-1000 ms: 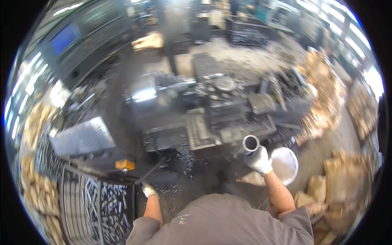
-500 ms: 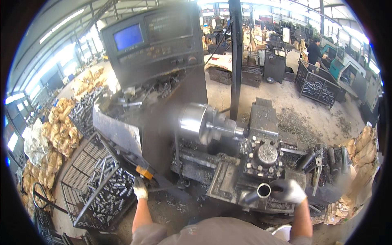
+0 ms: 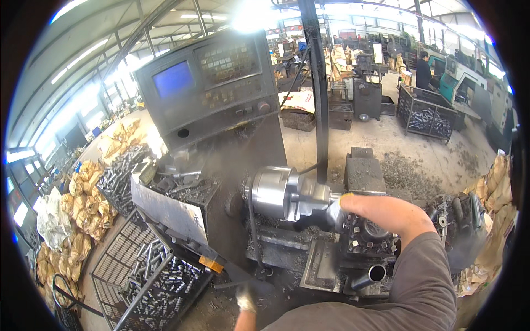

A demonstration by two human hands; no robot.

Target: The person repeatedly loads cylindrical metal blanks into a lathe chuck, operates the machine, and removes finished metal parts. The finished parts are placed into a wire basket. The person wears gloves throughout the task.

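Note:
My right arm stretches across the lathe, and my right hand (image 3: 334,214) in a pale glove is at the free end of the shiny workpiece held in the lathe chuck (image 3: 271,193). The fingers are blurred and partly hidden, so their grip does not show. Below that forearm is the tool turret (image 3: 369,237), with an open metal tube (image 3: 376,274) on its near side. My left hand (image 3: 245,299), also gloved, hangs low in front of the machine, apart from the orange block (image 3: 211,264) on the lever. Motion smears its fingers.
A control panel (image 3: 204,91) with a blue screen stands behind the chuck. To the left, a wire bin (image 3: 128,268) holds many metal parts beside stacked brown sacks (image 3: 88,201). A dark post (image 3: 318,94) rises behind the lathe. Another person (image 3: 423,73) stands far right.
My right hand has gone from beside the tube to the workpiece at the chuck. My left hand has left the orange block and dropped lower. The chuck jaws look less blurred.

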